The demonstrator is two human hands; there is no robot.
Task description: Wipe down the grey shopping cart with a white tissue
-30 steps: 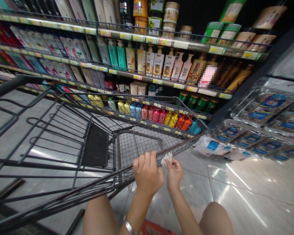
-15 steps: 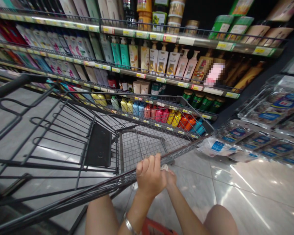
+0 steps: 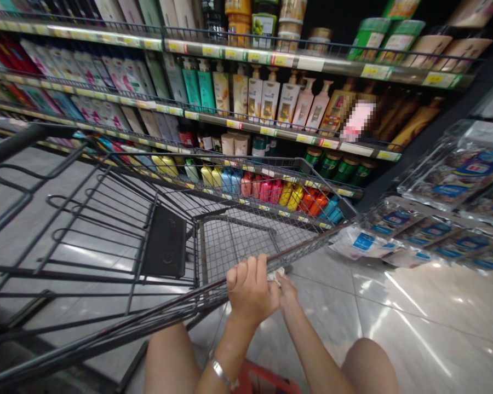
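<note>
The dark metal shopping cart (image 3: 148, 306) stands before me, its wire basket showing bare mesh. My left hand (image 3: 250, 290), with a silver bracelet at the wrist, is closed over the cart's near top rail. Just right of it, my right hand (image 3: 287, 290) pinches a crumpled white wipe (image 3: 276, 275) against the same rail. The wipe could be tissue or cloth; I cannot tell which. Part of the right hand's fingers is hidden behind the left hand and the wipe.
Shelves with shampoo bottles (image 3: 269, 98) and jars (image 3: 367, 38) line the far side. At the right hang clear packs with blue labels (image 3: 431, 238). A black plastic panel (image 3: 164, 241) is inside the cart. Below my arms is something orange-red (image 3: 267, 377) on the tiled floor (image 3: 427, 317).
My right hand has shifted slightly up along the rail, and more of the white wipe shows. My left hand stays closed on the rail. The view has moved a little.
</note>
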